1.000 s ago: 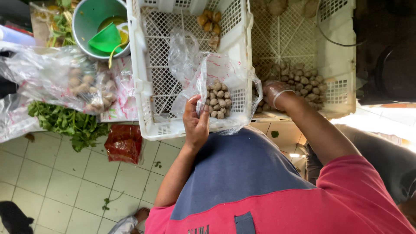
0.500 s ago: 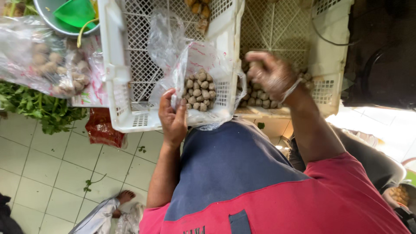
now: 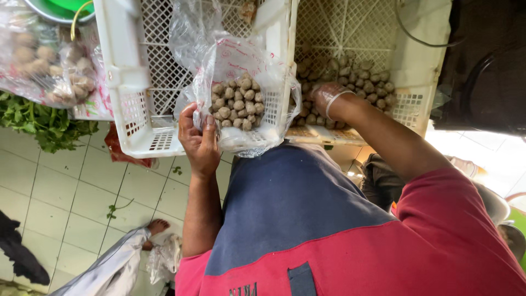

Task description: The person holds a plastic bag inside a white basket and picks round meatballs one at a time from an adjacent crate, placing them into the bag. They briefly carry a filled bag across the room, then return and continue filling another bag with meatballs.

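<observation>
A pale tiled floor (image 3: 60, 192) is seen below the work area, with leafy greens (image 3: 44, 123) lying at the far left and a bag of pale round pieces (image 3: 49, 66) hung above them. A bare foot (image 3: 158, 226) of another person is seen low on the tiles. Next to the right, a white lattice crate (image 3: 129, 82) is set, and against its front edge a clear plastic bag (image 3: 241, 98) is held, filled partway with small brownish-grey balls (image 3: 235, 104). The left hand (image 3: 200, 142) is closed on the bag's left edge, the plastic pinched between thumb and fingers so that the mouth is kept wide. Further right, a second white crate (image 3: 422, 60) is placed just beside the first, with a heap of the same loose balls (image 3: 361, 87) in it. The right hand (image 3: 326, 98), covered by a thin clear glove, is pressed down into that heap; its fingers are curled under, and whether anything is grasped cannot be told.
</observation>
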Demonstrator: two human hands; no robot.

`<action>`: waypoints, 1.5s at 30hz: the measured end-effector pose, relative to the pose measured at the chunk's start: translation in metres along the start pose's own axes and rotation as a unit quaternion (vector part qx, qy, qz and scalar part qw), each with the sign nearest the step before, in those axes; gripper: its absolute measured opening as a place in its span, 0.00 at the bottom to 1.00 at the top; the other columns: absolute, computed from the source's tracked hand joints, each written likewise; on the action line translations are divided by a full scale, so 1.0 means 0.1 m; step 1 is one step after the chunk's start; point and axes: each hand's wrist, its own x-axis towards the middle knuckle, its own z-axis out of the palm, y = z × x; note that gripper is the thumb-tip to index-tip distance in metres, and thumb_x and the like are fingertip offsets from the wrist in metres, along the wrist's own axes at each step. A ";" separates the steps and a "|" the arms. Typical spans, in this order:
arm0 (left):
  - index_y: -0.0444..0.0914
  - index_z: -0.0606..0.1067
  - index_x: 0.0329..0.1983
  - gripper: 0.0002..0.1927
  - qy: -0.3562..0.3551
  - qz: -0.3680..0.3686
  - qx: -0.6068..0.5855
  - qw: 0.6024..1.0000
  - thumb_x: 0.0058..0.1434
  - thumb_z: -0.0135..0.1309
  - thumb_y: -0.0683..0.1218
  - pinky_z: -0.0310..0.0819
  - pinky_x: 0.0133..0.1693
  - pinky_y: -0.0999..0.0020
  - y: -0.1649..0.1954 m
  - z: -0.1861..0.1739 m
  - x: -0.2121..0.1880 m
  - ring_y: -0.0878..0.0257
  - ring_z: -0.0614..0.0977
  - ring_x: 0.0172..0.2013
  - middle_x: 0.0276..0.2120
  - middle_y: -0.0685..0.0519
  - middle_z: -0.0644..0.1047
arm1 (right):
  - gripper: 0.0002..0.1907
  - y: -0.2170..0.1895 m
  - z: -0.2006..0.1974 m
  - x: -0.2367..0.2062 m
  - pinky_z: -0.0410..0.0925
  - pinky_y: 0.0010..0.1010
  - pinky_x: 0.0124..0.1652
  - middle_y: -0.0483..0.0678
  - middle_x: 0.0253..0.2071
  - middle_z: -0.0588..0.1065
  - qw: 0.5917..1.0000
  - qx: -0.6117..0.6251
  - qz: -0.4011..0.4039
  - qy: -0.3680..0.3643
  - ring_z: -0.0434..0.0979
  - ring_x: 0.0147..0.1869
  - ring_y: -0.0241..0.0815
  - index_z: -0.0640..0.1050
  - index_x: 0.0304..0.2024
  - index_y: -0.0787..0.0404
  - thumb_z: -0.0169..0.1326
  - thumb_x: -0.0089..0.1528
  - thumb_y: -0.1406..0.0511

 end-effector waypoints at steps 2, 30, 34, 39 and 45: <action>0.34 0.67 0.62 0.15 -0.004 0.004 -0.005 1.000 0.74 0.50 0.35 0.63 0.36 0.78 0.01 0.00 0.01 0.74 0.70 0.36 0.42 0.57 0.73 | 0.18 -0.02 0.03 0.04 0.74 0.45 0.53 0.58 0.50 0.81 0.998 -0.019 0.026 -0.052 0.81 0.54 0.58 0.81 0.52 0.59 0.55 0.59 0.70; 0.33 0.66 0.62 0.16 -0.107 -0.054 -0.007 0.993 0.72 0.49 0.35 0.62 0.28 0.79 0.11 -0.02 0.09 0.75 0.70 0.28 0.35 0.57 0.72 | 0.49 0.43 0.06 -0.73 0.63 0.50 0.68 0.63 0.71 0.66 0.936 0.131 0.315 -0.089 0.66 0.73 0.62 0.65 0.71 0.67 0.46 0.64 0.35; 0.33 0.65 0.63 0.16 -0.117 -0.058 -0.046 0.990 0.73 0.49 0.36 0.63 0.30 0.79 0.12 -0.02 0.11 0.75 0.71 0.29 0.37 0.56 0.74 | 0.48 0.26 0.01 -0.44 0.64 0.47 0.67 0.63 0.69 0.68 0.940 0.198 0.274 -0.038 0.70 0.70 0.61 0.53 0.78 0.55 0.49 0.63 0.42; 0.32 0.64 0.63 0.18 -0.105 -0.052 -0.015 0.993 0.72 0.50 0.36 0.65 0.31 0.79 0.10 -0.03 0.09 0.74 0.73 0.31 0.41 0.54 0.75 | 0.23 -0.26 -0.06 -0.05 0.78 0.47 0.51 0.73 0.79 0.50 0.925 -0.346 0.010 -0.158 0.78 0.62 0.62 0.76 0.64 0.51 0.53 0.66 0.60; 0.32 0.65 0.64 0.17 -0.090 -0.037 -0.026 0.995 0.73 0.50 0.36 0.71 0.38 0.78 0.08 -0.04 0.08 0.71 0.77 0.39 0.48 0.51 0.75 | 0.31 -0.01 -0.37 -0.48 0.72 0.46 0.52 0.52 0.72 0.56 0.916 0.393 0.082 -0.008 0.78 0.53 0.55 0.55 0.73 0.44 0.45 0.68 0.55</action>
